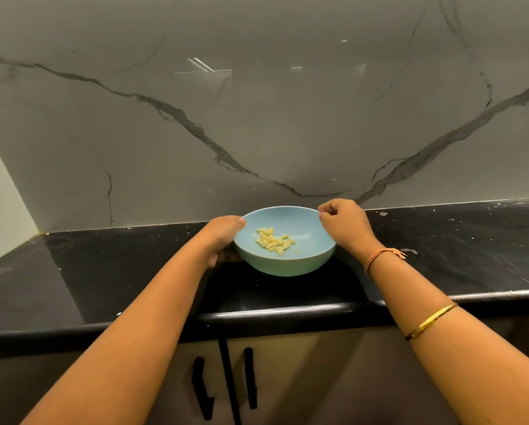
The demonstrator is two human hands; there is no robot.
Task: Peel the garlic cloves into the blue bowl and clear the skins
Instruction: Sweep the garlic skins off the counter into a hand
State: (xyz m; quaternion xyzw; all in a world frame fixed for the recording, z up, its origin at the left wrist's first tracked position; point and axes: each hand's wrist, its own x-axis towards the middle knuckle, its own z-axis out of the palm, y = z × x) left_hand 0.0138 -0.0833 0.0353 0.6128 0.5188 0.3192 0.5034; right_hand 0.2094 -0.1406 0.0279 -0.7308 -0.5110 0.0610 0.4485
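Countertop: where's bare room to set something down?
Countertop is bare right of the right hand and left of the left hand. Crowded only at centre: both hands flank the blue bowl of peeled garlic cloves.

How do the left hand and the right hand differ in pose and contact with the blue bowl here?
The left hand wraps the blue bowl at its left rim and side; the right hand is curled at the right rim, fingertips pinched. The right arm wears bands; the left arm is bare. Both flank the bowl.

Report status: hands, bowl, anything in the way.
Left hand gripping the bowl rim; right hand closed at the far rim. Peeled cloves inside. No skins seen on the counter.
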